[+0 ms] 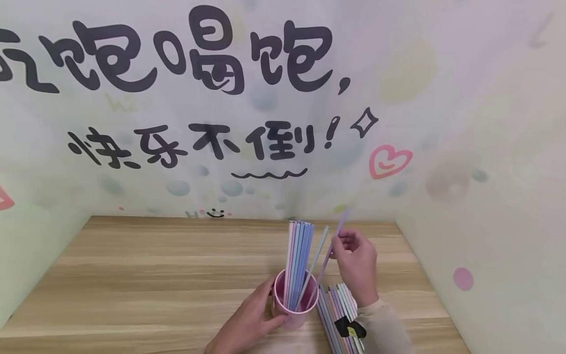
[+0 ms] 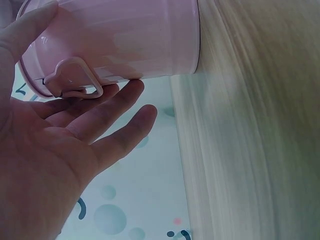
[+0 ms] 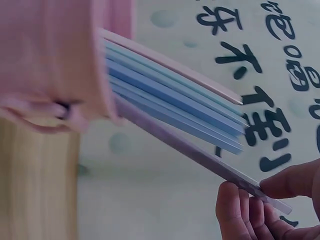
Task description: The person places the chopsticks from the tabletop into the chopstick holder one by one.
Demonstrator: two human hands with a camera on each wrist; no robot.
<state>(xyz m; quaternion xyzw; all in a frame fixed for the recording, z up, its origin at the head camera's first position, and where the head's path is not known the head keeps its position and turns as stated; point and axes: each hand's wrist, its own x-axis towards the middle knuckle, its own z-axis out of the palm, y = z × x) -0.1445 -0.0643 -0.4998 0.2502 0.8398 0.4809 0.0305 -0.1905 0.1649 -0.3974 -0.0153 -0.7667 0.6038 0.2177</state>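
Observation:
A pink cup [image 1: 295,314] with small side handles stands upright on the table. My left hand [image 1: 249,319] holds it from the left, thumb at the near side and fingers around the far side. In the left wrist view, that hand [image 2: 65,135] supports the pink wall beside a handle. Several pastel pencils [image 1: 298,265] lean inside the cup, and one greenish-grey pencil [image 1: 315,258] slants right. My right hand [image 1: 358,260] pinches a purple pencil [image 1: 328,255] near its top; its lower end is inside the cup. The right wrist view shows thumb and fingertips on this purple pencil [image 3: 195,152].
A bundle of pastel pencils [image 1: 338,314] lies right of the cup, partly under my right sleeve [image 1: 384,329]; a black and yellow patch [image 1: 349,328] covers part of it. The wood-grain table [image 1: 155,275] meets a printed white backdrop [image 1: 274,196] behind and at both sides.

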